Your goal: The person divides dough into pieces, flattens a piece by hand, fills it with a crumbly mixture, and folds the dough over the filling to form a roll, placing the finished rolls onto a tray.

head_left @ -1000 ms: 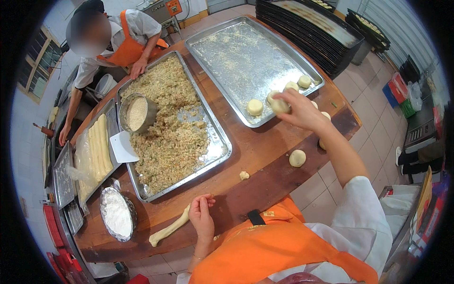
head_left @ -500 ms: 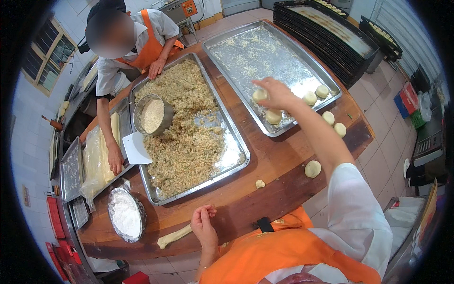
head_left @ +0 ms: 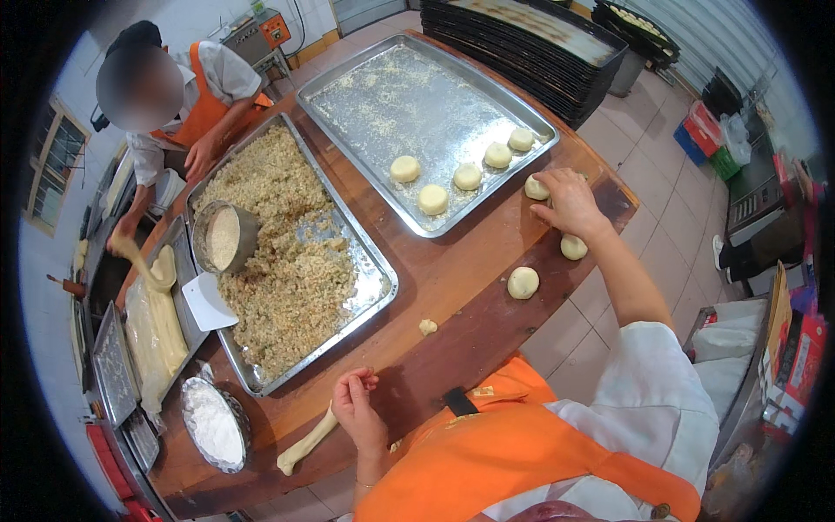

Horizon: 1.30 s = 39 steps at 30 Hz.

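Observation:
On the wooden table, my right hand [head_left: 565, 204] has its fingers around a pale dough ball [head_left: 536, 184]; another ball [head_left: 573, 246] lies just below it, and one more [head_left: 523, 283] sits nearer me. Several rounds [head_left: 432, 199] stand on the floured metal tray [head_left: 344, 122]. Low in the middle, my left hand [head_left: 359, 404] has curled fingers beside a dough rope [head_left: 303, 448]; what is inside them is hidden. A small dough scrap [head_left: 428, 327] lies above it. A tray of crumbly filling [head_left: 287, 313] holds a metal bowl [head_left: 202, 230] and a white scraper [head_left: 206, 300].
A co-worker [head_left: 209, 113] at the left lifts a long dough strip [head_left: 139, 261] from a bagged pile [head_left: 152, 339]. A flour bowl [head_left: 213, 426] stands near me. Stacked black pans [head_left: 522, 65], crates [head_left: 700, 126] and another person's legs [head_left: 752, 252] are beyond the table.
My right hand has left the metal tray, where another round now sits, and moved right onto a ball on the wood. The co-worker has raised a dough strip. The view has shifted.

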{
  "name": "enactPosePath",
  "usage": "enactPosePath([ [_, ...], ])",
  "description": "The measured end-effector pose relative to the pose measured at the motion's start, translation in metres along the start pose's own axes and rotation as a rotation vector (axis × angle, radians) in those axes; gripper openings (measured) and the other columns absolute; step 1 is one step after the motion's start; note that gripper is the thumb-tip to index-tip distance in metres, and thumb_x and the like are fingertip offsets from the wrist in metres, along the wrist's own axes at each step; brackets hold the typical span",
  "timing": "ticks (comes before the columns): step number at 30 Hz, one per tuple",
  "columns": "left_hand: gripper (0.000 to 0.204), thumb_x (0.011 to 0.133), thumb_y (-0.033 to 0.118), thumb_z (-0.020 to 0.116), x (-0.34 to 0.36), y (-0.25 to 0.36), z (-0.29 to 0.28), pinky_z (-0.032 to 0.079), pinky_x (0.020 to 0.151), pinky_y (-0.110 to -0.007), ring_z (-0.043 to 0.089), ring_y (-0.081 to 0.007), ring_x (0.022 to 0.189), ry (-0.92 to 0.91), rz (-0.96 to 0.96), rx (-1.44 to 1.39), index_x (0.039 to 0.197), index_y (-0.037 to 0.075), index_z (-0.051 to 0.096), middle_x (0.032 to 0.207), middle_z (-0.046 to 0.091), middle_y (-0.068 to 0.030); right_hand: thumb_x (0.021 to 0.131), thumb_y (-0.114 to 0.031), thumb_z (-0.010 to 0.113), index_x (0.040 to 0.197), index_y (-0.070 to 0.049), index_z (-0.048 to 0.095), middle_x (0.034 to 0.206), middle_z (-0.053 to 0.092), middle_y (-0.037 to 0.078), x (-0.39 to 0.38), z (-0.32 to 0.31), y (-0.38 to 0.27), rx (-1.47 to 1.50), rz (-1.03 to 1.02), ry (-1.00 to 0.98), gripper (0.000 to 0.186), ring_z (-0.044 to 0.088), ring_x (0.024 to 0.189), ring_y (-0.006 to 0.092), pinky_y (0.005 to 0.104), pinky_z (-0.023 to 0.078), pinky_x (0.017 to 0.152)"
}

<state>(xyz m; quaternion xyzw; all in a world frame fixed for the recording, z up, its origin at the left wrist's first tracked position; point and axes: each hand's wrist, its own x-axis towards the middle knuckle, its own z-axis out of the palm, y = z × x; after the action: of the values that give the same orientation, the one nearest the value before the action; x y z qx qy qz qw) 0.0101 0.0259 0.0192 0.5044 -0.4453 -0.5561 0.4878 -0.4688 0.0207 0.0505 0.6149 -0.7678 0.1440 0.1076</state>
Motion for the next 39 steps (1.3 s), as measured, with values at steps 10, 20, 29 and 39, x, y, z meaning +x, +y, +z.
enactPosePath([
  [10,0.02,0.105,0.012,0.05,-0.003,-0.005,-0.007,0.049,0.076,-0.025,0.061,-0.0115,0.082,0.003,0.021,0.068,0.1,-0.001,0.065,0.092,0.068,-0.0072,0.077,-0.022,0.079,0.115,-0.009,0.065,0.107,0.066,0.014,0.012,0.029,0.014,0.015,0.088,-0.125,0.042,0.062,0.103,0.035,0.0466,0.046,0.092],
  [20,0.022,0.106,0.016,0.05,0.01,-0.002,-0.001,0.048,0.077,-0.027,0.06,-0.0129,0.084,0.002,-0.019,0.021,0.1,0.0,0.063,0.093,0.066,-0.0074,0.079,-0.023,0.079,0.122,-0.01,0.061,0.112,0.062,0.018,0.106,0.008,-0.051,0.381,-0.022,-0.204,0.048,0.061,0.108,0.0377,0.0445,0.049,0.094],
  [29,0.023,0.106,0.013,0.048,0.011,0.005,-0.027,0.049,0.077,-0.026,0.06,-0.0121,0.082,0.144,0.014,0.085,0.1,-0.001,0.065,0.094,0.067,-0.0075,0.077,-0.025,0.081,0.123,-0.013,0.062,0.114,0.062,0.014,0.183,0.087,-0.077,0.147,-0.1,-0.328,0.051,0.06,0.11,0.0351,0.044,0.049,0.096],
  [39,0.022,0.106,0.015,0.049,0.011,0.009,-0.017,0.05,0.078,-0.027,0.061,-0.0124,0.084,0.149,0.035,0.021,0.103,-0.001,0.064,0.095,0.067,-0.0078,0.088,-0.012,0.07,0.092,-0.003,0.068,0.084,0.068,0.013,0.087,-0.007,-0.05,0.496,0.088,0.093,0.01,0.067,0.075,0.0272,0.0374,0.055,0.07],
])
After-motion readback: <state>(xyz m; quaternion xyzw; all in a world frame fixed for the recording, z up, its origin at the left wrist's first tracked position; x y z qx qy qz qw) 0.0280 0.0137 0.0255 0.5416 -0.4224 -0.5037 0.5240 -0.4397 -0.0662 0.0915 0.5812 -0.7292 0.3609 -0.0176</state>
